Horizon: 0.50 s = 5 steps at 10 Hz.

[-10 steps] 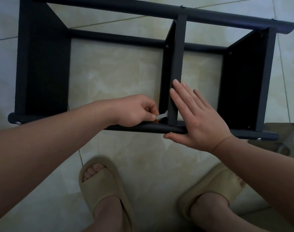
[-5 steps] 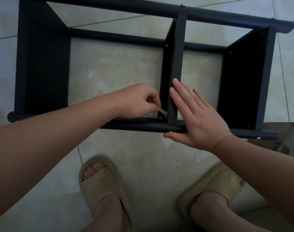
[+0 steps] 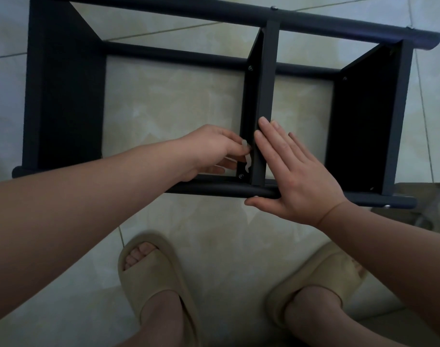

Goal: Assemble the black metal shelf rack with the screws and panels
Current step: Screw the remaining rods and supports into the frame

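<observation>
Left hand pinches the little flat wrench, which has swung from lying level to standing upright on the corner screw (a quarter turn tighter, I'd say). Right hand, fingers flat, braces the middle panel. The rack lies on the tiled floor; the near rail cramps the next swing.

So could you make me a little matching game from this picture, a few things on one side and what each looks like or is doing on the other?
Things:
1. left hand
2. right hand
3. slippers
4. middle panel

Descriptions:
A. beige, on the tiled floor
B. pressed flat on black metal, fingers straight
C. pinching a small pale wrench
D. black, divides the rack in two

Pairs: 1-C, 2-B, 3-A, 4-D.
</observation>
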Each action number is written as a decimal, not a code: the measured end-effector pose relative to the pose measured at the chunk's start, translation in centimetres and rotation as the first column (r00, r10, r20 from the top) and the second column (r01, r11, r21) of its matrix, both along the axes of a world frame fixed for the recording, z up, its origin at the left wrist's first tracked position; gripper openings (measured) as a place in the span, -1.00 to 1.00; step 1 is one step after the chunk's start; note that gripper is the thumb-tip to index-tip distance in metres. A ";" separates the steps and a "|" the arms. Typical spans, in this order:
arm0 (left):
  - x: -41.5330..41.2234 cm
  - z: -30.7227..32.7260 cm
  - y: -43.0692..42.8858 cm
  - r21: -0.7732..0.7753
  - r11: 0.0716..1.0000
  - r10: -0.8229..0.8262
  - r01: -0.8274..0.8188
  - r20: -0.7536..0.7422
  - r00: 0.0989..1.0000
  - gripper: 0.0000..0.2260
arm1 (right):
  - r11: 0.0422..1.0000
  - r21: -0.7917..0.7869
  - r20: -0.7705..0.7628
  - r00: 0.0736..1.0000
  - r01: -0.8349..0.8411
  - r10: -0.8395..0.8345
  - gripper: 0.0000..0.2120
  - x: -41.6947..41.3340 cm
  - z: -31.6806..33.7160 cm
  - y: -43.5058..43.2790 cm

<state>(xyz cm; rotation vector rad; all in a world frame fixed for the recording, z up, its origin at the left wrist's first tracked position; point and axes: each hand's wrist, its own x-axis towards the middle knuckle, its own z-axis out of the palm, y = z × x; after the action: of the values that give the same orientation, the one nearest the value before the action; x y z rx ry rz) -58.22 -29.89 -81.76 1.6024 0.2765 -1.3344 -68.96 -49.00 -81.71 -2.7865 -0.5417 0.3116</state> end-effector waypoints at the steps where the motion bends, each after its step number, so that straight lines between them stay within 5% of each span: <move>1: 0.0 0.1 -0.1 -0.004 0.999 0.041 -0.041 0.003 0.999 -0.93 | 1.000 0.005 -0.004 1.000 0.002 -0.002 -0.01 0.0 0.0 0.0; 5: 0.1 0.2 -0.2 -0.018 0.996 0.090 -0.090 -0.008 0.996 -0.98 | 1.000 0.013 0.007 1.000 0.008 -0.008 -0.02 0.0 0.1 0.0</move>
<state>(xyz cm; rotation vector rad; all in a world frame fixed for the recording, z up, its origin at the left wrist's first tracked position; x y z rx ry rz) -58.16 -30.04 -81.59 1.5522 0.3362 -1.2703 -68.96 -48.96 -81.65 -2.7773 -0.5316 0.2954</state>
